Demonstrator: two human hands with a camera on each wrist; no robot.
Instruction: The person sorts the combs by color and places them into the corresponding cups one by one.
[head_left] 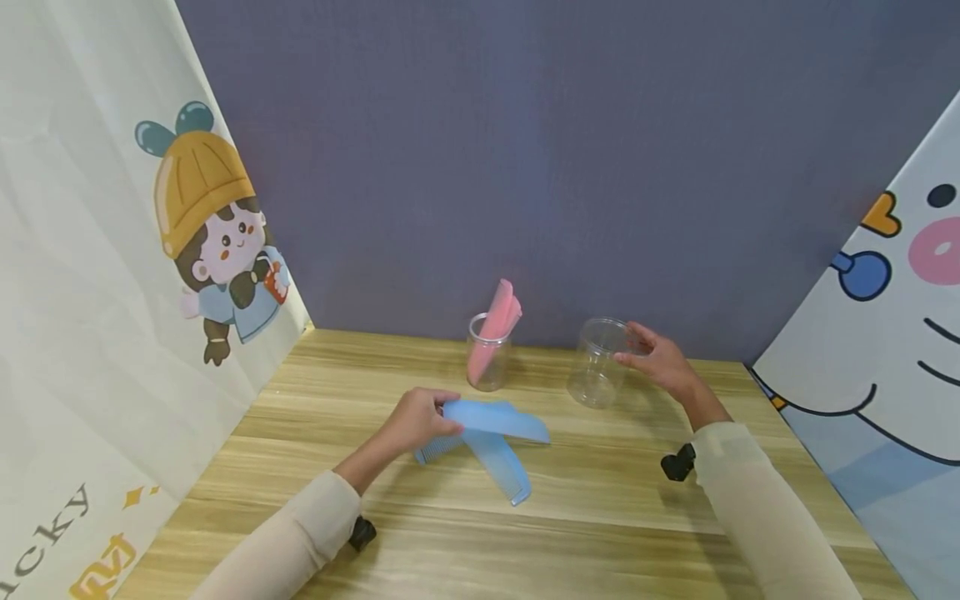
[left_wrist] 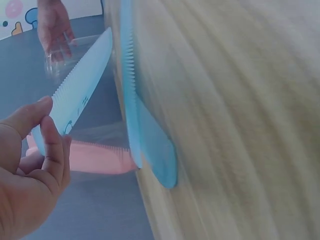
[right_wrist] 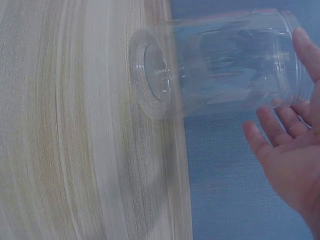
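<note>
My left hand (head_left: 420, 417) pinches a light blue comb (head_left: 495, 419) at one end, between thumb and fingers. In the left wrist view, this comb (left_wrist: 82, 82) slants up, with its teeth toward the upper left. Beneath it, blue combs (head_left: 501, 471) lie crossed on the table. My right hand (head_left: 662, 362) is beside the rim of a clear plastic jar (head_left: 596, 367), thumb and fingers spread. From the right wrist, the fingertips appear at the rim of the jar (right_wrist: 225, 65), fingers loosely extended. No comb shows inside that jar.
A second clear jar (head_left: 487, 379) stands behind the blue combs, with pink combs (head_left: 495, 329) leaning in it. The wooden table (head_left: 600, 533) ends at a dark grey back panel (head_left: 525, 167). Printed cartoon panels flank both sides.
</note>
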